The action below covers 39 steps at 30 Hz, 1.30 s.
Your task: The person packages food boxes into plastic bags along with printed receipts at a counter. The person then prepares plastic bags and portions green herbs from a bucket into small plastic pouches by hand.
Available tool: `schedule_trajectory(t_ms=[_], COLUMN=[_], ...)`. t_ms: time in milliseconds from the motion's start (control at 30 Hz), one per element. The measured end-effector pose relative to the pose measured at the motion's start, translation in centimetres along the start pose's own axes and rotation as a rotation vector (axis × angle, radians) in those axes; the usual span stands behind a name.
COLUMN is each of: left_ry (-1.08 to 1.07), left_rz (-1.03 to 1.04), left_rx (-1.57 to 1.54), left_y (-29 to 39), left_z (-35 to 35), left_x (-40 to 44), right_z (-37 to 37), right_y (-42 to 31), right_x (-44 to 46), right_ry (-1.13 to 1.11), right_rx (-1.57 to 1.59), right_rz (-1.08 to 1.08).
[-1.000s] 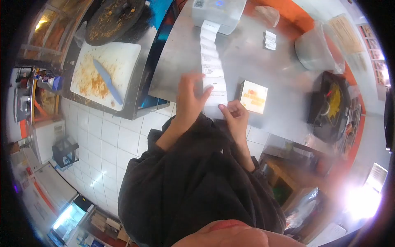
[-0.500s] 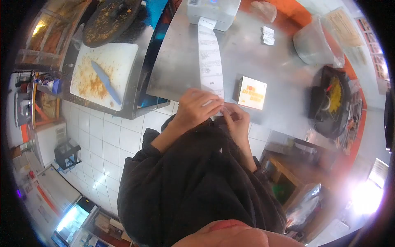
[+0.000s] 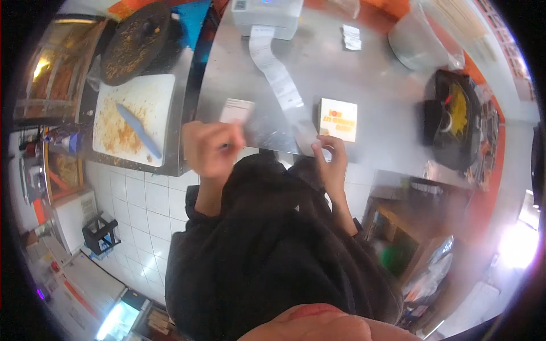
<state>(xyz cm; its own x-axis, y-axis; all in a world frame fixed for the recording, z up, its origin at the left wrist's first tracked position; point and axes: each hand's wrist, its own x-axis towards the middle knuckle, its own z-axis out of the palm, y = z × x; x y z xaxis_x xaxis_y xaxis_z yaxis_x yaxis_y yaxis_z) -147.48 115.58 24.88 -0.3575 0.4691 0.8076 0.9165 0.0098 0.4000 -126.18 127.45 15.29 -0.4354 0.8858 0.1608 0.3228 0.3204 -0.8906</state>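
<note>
The long receipt strip (image 3: pixel 283 88) runs from the printer (image 3: pixel 270 17) across the steel surface (image 3: pixel 375 79) to its near edge, where the right hand (image 3: pixel 330 156) pinches its free end. The two hands are apart; the left hand (image 3: pixel 213 145) is curled and blurred, with a small printed slip (image 3: pixel 236 109) just beyond its fingers, and I cannot tell whether it grips it. The strip should be very light and limp, quick to curl, crease or tear; it is best pinched at the free end or by both edges. The white carton (image 3: pixel 339 120) beside the strip is closed, hiding any contents. Farther right, the black tray (image 3: pixel 441 150) holds yellow shredded-looking food (image 3: pixel 456 101); what the translucent bucket (image 3: pixel 410 51) contains cannot be made out. The dark mortar (image 3: pixel 133 45) at left bears brownish residue.
</note>
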Motion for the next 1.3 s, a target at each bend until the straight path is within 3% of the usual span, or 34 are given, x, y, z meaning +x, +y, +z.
schedule_trajectory(t_ms=[33,67,133,200,233,300,333,467,500,600,667,767,933,1033,1100,1133,1167,1233,1300], left_ry=[-0.118,-0.231,-0.273,-0.373,-0.373,-0.433,-0.567,-0.894,-1.014,-1.052,-1.03,-0.858,-0.915,-1.07,-1.156,-1.134,-1.116,-1.115,-1.105], left_rz=[0.142,0.289,0.381,0.518,0.528,0.464,0.311,0.242,0.238,0.349,0.355,0.382,0.487,0.482,0.483,0.351,0.216,0.199,0.169], left_rx=[0.009,0.019,-0.15,-0.191,-0.206,-0.469,-0.471,-0.22,-0.142,-0.183,-0.267,-0.215,-0.221,-0.368,-0.476,-0.62,-0.764,-0.819,-0.88], left_y=[0.4,0.9,2.9,3.9,4.3,4.4,3.5,3.7,3.8,5.6,6.6,7.1,7.8,9.6,11.8,13.3,15.0,19.7,24.5], left_z=[1.0,2.5,6.0,8.7,10.1,13.4,15.7,20.5,21.3,21.2,20.6,20.6,20.3,19.5,19.1,18.9,18.6,17.8,17.7], left_x=[-0.7,-1.7,-3.4,-5.1,-5.5,-6.3,-8.5,-6.6,-7.0,-9.4,-10.3,-11.7,-11.4,-10.5,-9.7,-9.4,-9.1,-8.4,-8.5], right_z=[-0.5,-1.1,-2.2,-2.3,-3.0,-5.0,-6.4,-9.4,-9.2,-6.9,-4.9,-4.4,-5.9,-8.2,-11.4,-13.6,-16.1,-20.5,-24.7], right_y=[-0.9,-2.2,-4.5,-3.5,-3.2,-2.0,-0.5,3.9,4.7,9.1,10.5,10.0,9.1,8.7,9.1,8.4,7.4,6.7,6.7], right_x=[-0.3,-0.4,-0.6,-1.3,-1.3,-1.4,-1.4,-2.1,-2.3,-3.3,-3.2,-3.6,-4.1,-5.5,-6.8,-7.3,-8.3,-11.4,-15.0], right_ry=[-0.064,-0.046,-0.188,-0.1,0.059,0.331,0.442,0.606,0.525,0.327,0.284,0.327,0.389,0.476,0.515,0.546,0.591,0.674,0.98], right_rx=[0.163,0.157,0.659,0.624,0.539,0.31,0.166,-0.075,-0.032,0.147,-0.085,0.156,0.243,0.255,0.508,0.512,0.45,0.376,-0.018], right_rz=[0.146,0.153,0.524,0.505,0.489,0.42,0.366,0.316,0.295,0.383,0.306,0.382,0.347,0.433,0.573,0.566,0.5,0.44,0.411])
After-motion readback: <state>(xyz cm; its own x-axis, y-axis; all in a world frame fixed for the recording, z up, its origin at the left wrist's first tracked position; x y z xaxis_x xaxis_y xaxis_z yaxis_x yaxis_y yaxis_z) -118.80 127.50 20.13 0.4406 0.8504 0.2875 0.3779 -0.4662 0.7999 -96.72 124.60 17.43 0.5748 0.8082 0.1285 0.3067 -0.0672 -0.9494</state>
